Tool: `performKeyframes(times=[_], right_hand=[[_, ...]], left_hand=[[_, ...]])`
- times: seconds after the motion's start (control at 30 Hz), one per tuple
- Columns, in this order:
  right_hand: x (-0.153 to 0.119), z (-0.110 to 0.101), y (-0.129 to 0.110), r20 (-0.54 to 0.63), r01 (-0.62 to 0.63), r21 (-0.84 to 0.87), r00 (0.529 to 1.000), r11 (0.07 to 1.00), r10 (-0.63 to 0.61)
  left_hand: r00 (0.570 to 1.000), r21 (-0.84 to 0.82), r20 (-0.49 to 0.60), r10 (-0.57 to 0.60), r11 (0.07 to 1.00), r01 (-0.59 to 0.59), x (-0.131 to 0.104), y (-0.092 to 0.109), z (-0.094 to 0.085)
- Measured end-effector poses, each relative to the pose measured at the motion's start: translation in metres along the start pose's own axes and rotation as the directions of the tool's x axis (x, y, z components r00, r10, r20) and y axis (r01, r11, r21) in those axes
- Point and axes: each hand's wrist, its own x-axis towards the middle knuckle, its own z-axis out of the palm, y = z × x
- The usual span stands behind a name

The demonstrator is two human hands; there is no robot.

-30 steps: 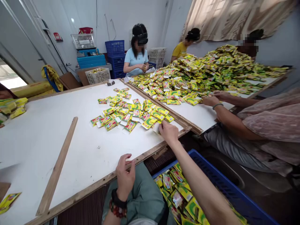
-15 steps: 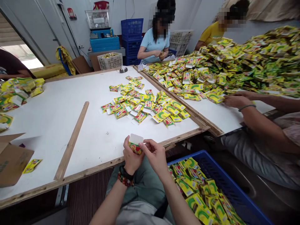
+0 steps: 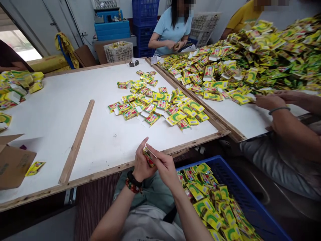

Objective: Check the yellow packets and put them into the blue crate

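At the near edge of the white table [image 3: 67, 83], my left hand [image 3: 142, 166] cradles and my right hand [image 3: 166, 169] grips one small carton [image 3: 149, 159]; firm support and light pressure on its pale flap [image 3: 151, 150] should avoid creasing.

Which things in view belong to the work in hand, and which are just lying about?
Likely in the work:
- packet, held between left hand and right hand
- loose packets on the table
- crate of similar packets, low on the right

Probably just lying about:
- sunglasses, far edge
- carton, left
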Motion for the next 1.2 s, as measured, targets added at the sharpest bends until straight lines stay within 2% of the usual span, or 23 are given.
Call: performKeyframes(times=[0.07,0.13,0.23,0.3,0.43,0.53,0.6,0.67,0.7,0.73,0.8,0.87,0.9,0.97,1.0,1.1,1.17,1.2], right_hand=[[0.003,-0.004,0.000,0.020,0.053,-0.036,0.998,0.998,-0.053],[0.006,-0.005,0.000,-0.041,0.070,-0.101,0.996,0.992,-0.075],[0.009,-0.004,0.001,-0.145,-0.008,-0.148,0.989,0.989,-0.014],[0.010,-0.004,0.002,-0.149,-0.024,-0.139,0.989,0.990,0.003],[0.012,-0.002,0.003,-0.010,0.112,-0.183,0.993,0.977,-0.116],[0.009,0.000,0.003,0.095,0.246,-0.287,0.969,0.926,-0.228],[0.001,-0.004,0.001,0.141,0.290,-0.375,0.957,0.881,-0.255],[-0.013,-0.018,-0.003,0.162,0.243,-0.507,0.969,0.827,-0.186],[-0.021,-0.029,-0.004,0.146,0.178,-0.598,0.983,0.782,-0.113],[-0.027,-0.042,-0.006,0.102,0.091,-0.698,0.994,0.710,-0.026],[-0.032,-0.072,-0.005,-0.045,-0.095,-0.862,0.993,0.498,0.113],[-0.018,-0.098,0.002,-0.177,-0.208,-0.931,0.976,0.300,0.127],[-0.002,-0.109,0.007,-0.207,-0.225,-0.944,0.973,0.241,0.098],[0.041,-0.123,0.019,-0.195,-0.196,-0.960,0.980,0.202,0.025],[0.065,-0.128,0.024,-0.159,-0.158,-0.964,0.987,0.216,0.012],[0.130,-0.131,0.033,-0.046,-0.043,-0.935,0.999,0.353,0.001],[0.150,-0.125,0.030,-0.001,0.010,-0.904,1.000,0.427,-0.024],[0.150,-0.120,0.027,0.016,0.031,-0.890,0.999,0.455,-0.037]], left_hand=[[0.986,0.039,0.103,-0.134,0.991,0.131,0.004,0.004,-0.002],[0.954,0.090,0.178,-0.239,0.970,0.227,0.005,0.006,-0.003],[0.938,0.161,0.161,-0.308,0.946,0.283,0.004,0.006,-0.002],[0.939,0.175,0.138,-0.316,0.941,0.291,0.004,0.005,0.000],[0.952,0.129,0.106,-0.286,0.954,0.272,0.005,0.005,0.000],[0.958,0.081,0.083,-0.275,0.960,0.268,0.005,0.006,-0.002],[0.959,0.024,0.129,-0.253,0.968,0.252,0.005,0.008,-0.005],[0.952,-0.016,0.227,-0.206,0.976,0.215,0.005,0.009,-0.009],[0.945,-0.023,0.269,-0.184,0.980,0.198,0.005,0.009,-0.011],[0.941,-0.025,0.289,-0.175,0.981,0.190,0.006,0.009,-0.012],[0.942,-0.035,0.263,-0.208,0.974,0.225,0.008,0.009,-0.013],[0.937,-0.045,0.203,-0.285,0.953,0.299,0.010,0.008,-0.009],[0.932,-0.042,0.181,-0.313,0.945,0.325,0.011,0.008,-0.007],[0.931,-0.023,0.154,-0.332,0.940,0.339,0.011,0.007,-0.002],[0.933,-0.012,0.142,-0.331,0.942,0.336,0.011,0.006,0.000],[0.935,0.001,0.084,-0.343,0.939,0.344,0.010,0.004,0.001],[0.934,0.001,0.024,-0.357,0.934,0.358,0.010,0.003,-0.001],[0.934,0.008,-0.010,-0.356,0.934,0.357,0.011,0.003,-0.002]])
